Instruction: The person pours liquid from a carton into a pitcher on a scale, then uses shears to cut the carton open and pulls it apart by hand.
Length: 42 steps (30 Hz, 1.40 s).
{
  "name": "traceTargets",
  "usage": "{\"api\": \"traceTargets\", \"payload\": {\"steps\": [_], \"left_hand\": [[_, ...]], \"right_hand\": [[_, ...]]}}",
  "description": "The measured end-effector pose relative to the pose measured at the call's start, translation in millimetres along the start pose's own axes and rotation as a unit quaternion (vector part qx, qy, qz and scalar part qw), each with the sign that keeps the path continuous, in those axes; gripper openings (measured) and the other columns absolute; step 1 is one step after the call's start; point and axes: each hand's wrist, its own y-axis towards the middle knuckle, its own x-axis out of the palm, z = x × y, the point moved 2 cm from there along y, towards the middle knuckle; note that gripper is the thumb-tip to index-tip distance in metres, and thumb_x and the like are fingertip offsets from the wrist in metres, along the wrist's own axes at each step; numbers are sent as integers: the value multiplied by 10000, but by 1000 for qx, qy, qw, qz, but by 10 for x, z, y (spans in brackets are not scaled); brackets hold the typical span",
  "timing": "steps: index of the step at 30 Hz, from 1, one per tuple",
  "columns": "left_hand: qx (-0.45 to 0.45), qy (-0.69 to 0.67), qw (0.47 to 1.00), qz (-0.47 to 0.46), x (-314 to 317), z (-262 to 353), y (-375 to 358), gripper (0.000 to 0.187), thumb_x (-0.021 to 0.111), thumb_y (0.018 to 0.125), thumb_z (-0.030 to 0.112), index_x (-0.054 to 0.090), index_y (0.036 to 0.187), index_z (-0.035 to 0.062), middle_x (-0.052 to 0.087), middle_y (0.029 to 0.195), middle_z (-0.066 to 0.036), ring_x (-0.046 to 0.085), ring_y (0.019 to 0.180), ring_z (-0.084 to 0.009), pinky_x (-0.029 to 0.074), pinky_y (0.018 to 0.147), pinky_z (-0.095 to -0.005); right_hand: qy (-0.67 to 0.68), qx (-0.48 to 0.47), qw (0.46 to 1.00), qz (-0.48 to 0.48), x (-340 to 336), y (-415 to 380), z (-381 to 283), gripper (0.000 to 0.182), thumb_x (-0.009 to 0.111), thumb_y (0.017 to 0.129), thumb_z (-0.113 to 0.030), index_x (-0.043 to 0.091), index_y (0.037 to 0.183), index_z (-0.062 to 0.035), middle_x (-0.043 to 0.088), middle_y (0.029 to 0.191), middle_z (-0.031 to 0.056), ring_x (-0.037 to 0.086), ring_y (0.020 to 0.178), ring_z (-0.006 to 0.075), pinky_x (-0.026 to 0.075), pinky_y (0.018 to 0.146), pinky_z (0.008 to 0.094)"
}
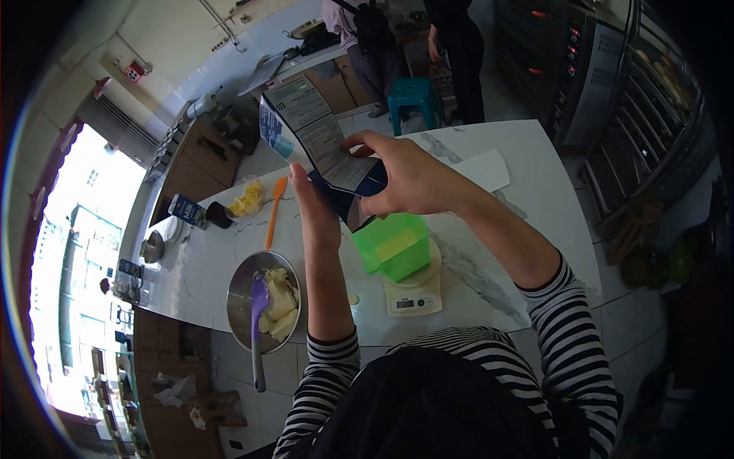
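A dark blue and white printed carton (313, 130) is held up above the table between both hands. My left hand (312, 210) grips its lower left side, and my right hand (401, 174) holds its right side with bent fingers. Below the carton, a green plastic container (397, 252) sits on a white digital scale (414, 300); something pale yellow shows inside it. To the left stands a metal bowl (237, 306) of pale yellow, creamy lumps (281, 302), with a purple spatula (258, 298) resting in it.
An orange spatula (276, 210), a tub of yellow pieces (246, 200), a dark jar (219, 215) and a blue can (188, 210) are at the left. A white board (485, 170) lies at the right. Two people stand beyond the table by a teal stool (414, 99).
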Motion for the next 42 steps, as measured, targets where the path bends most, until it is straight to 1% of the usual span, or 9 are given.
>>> {"api": "traceTargets", "payload": {"steps": [4, 10, 16, 25, 27, 29, 31, 39, 42], "left_hand": [[-60, -163, 982, -69, -10, 34, 32, 603, 360, 808, 521, 334, 1160, 32, 477, 1000, -93, 484, 943, -210, 408, 803, -329], [12, -106, 993, 49, -110, -88, 83, 555, 328, 818, 526, 362, 1140, 74, 492, 968, -80, 502, 885, -188, 441, 731, -319], [54, -102, 993, 38, -92, -62, 72, 503, 347, 834, 477, 378, 1123, 66, 494, 981, -77, 501, 895, -174, 438, 728, -317], [125, -63, 990, 5, -473, 196, 346, 495, 352, 844, 440, 407, 1116, 31, 516, 1036, -97, 521, 928, -194, 436, 753, -315], [165, -48, 985, -11, -367, 278, 317, 497, 363, 838, 448, 406, 1109, 33, 518, 1020, -93, 527, 906, -188, 438, 747, -310], [240, -24, 970, -22, -202, 341, 244, 374, 459, 817, 391, 410, 1020, 81, 482, 903, -33, 479, 826, -104, 404, 738, -235], [263, -4, 965, -18, -194, 326, 235, 363, 459, 817, 390, 412, 996, 78, 473, 877, -26, 475, 812, -99, 399, 731, -227], [327, 25, 945, 9, -90, 391, 168, 338, 497, 798, 396, 424, 849, 69, 427, 805, -8, 425, 717, -65, 353, 654, -176], [350, 33, 936, -11, -17, 420, 153, 339, 503, 795, 394, 431, 806, 64, 427, 783, -7, 402, 730, -82, 324, 728, -214]], "right_hand": [[10, -27, 1000, -9, 4, -2, 25, 668, 649, 575, -88, 335, 1153, 28, 498, 1012, 197, 583, 694, 177, 472, 634, 251], [-16, -17, 1000, -8, 49, 46, 210, 654, 657, 567, -93, 373, 1143, 29, 549, 930, 174, 572, 716, 177, 459, 665, 243], [-13, -97, 995, 22, 78, -8, 342, 612, 670, 520, -135, 452, 1056, 65, 583, 822, 170, 583, 711, 201, 455, 655, 258], [21, -173, 984, 23, 84, -63, 404, 594, 649, 523, -106, 448, 1076, -25, 586, 864, 134, 565, 718, 176, 444, 674, 253], [22, -115, 993, -7, 107, -88, 350, 598, 651, 564, -97, 425, 1115, -44, 538, 980, 121, 527, 889, 180, 399, 819, 276], [11, -93, 996, -14, 143, -90, 326, 612, 662, 566, -109, 416, 1123, -50, 537, 970, 127, 532, 883, 196, 402, 814, 285], [-3, -72, 997, -20, 169, -83, 319, 627, 674, 567, -120, 408, 1131, -57, 536, 959, 133, 537, 878, 211, 404, 808, 293], [-2, -129, 991, 45, 178, -40, 165, 909, 736, 579, -193, 160, 1278, -120, 486, 1030, 131, 510, 925, 263, 396, 818, 344], [92, -205, 971, 77, 181, 35, 66, 931, 725, 606, -165, 101, 1297, -157, 459, 1062, 117, 493, 936, 242, 393, 810, 331]]}}
